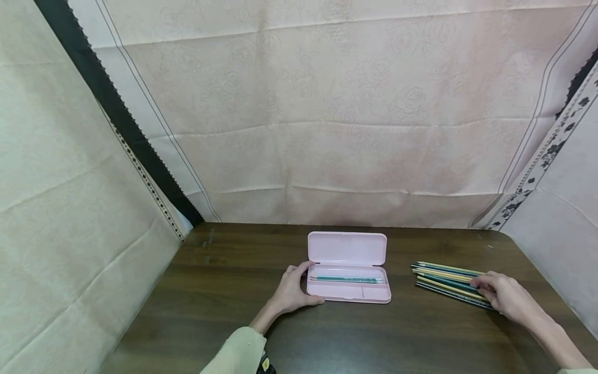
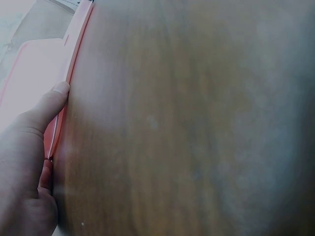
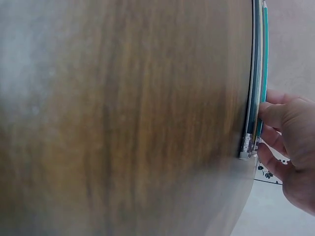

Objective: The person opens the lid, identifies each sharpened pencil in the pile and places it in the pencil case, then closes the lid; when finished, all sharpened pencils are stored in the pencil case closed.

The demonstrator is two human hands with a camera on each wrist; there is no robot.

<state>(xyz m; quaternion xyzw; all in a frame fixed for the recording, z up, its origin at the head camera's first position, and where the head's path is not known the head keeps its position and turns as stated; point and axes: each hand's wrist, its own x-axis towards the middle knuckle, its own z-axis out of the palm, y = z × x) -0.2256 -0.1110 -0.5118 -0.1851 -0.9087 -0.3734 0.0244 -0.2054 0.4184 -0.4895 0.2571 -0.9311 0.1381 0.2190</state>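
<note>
Pale patterned cloth (image 1: 327, 104) hangs behind and to both sides of a dark wooden table (image 1: 224, 291), on which both hands are at work. What matters most, by my judgement, is the gap between them: a pink case (image 1: 334, 293) sits immediately to the right of the left hand (image 1: 294, 292), while the loose pencils (image 1: 444, 285) reach leftward from the right hand (image 1: 506, 296), stopping short of the case with bare wood between. Their long axis slants, running from the right hand left and slightly away from the person; the case's own long side runs left to right. So the left hand is nearer the case, the right nearer the bundle. Thumb and fingers of the left hand hold the case's left end; those of the right pinch pencils near their eraser ends, how many I cannot tell. Counted: two hands, one case with one raised lid (image 1: 347, 248), one teal pencil (image 1: 345, 279) lying lengthwise inside, and several loose ones, too overlapped for an exact number.
</note>
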